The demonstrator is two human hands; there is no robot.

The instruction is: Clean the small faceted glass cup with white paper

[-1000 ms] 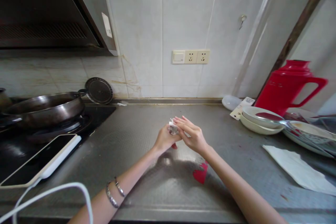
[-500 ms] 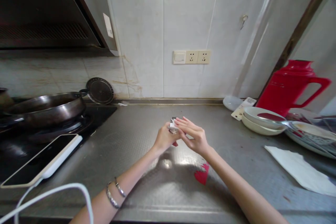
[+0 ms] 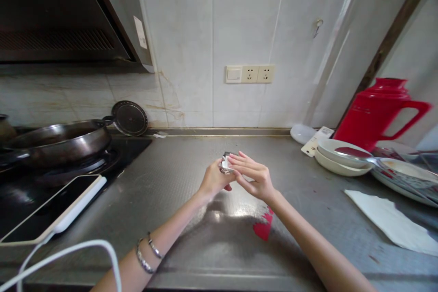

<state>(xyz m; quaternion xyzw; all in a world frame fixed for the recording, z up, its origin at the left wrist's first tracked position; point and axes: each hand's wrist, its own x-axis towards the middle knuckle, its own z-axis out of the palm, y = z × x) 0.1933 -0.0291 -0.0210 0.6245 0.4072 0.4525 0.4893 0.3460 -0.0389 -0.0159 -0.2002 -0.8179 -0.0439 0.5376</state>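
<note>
Over the middle of the steel counter, my left hand (image 3: 212, 179) is closed around a small shiny silver-and-white object (image 3: 225, 163) with a dark top edge. Most of it is hidden by my fingers, so its kind cannot be made out. My right hand (image 3: 252, 176) lies across it from the right, fingers stretched out flat against its side and over my left fingers. A red jagged-edged patch (image 3: 262, 229) shows on the counter below, beside my right forearm.
On the left, a pan (image 3: 65, 143) sits on the black hob, with a phone (image 3: 51, 210) and white cable in front. At right are stacked bowls (image 3: 337, 169), a patterned plate (image 3: 407, 178), a red thermos jug (image 3: 369, 114) and a white paper napkin (image 3: 390, 221).
Both hands stay in nearly the same place. The right fingers have shifted very slightly on the silver-and-white object; everything else stands as before.
</note>
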